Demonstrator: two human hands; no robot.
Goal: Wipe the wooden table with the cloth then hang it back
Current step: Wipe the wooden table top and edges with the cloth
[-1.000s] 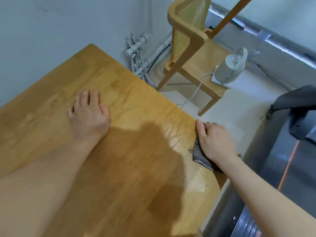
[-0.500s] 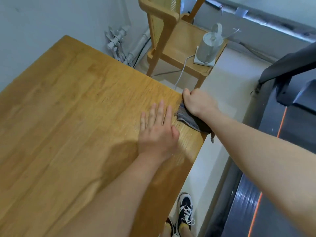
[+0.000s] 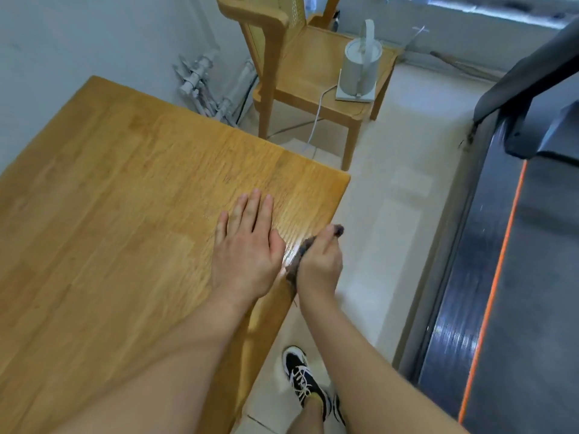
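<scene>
1. There is 1 wooden counter (image 3: 109, 198), set close to a pale wall, with its right edge running toward the near side of the room.
2. 2 bare hands are at work. The left hand (image 3: 247, 245) lies flat on the counter near that right edge, palm down, fingers straight and close together.
3. The right hand (image 3: 319, 261) is curled into a fist just beside the left one, at the counter's right edge, gripping 1 dark grey cloth (image 3: 302, 250).
4. The cloth is bunched: 1 end pokes out past the knuckles, and the rest trails along the counter's edge under the fist. A shiny streak shows on the wood between the 2 hands.
5. Beyond the counter stands 1 wooden chair (image 3: 300, 67), and on its seat sits 1 white kettle (image 3: 360, 67) on a base, with 1 white cord hanging to the floor.
6. 1 black-and-white shoe (image 3: 302, 377) is planted on the tiled floor below the right arm; a 2nd is barely visible beside it.
7. 1 dark treadmill (image 3: 501, 277) with an orange stripe fills the right side.
</scene>
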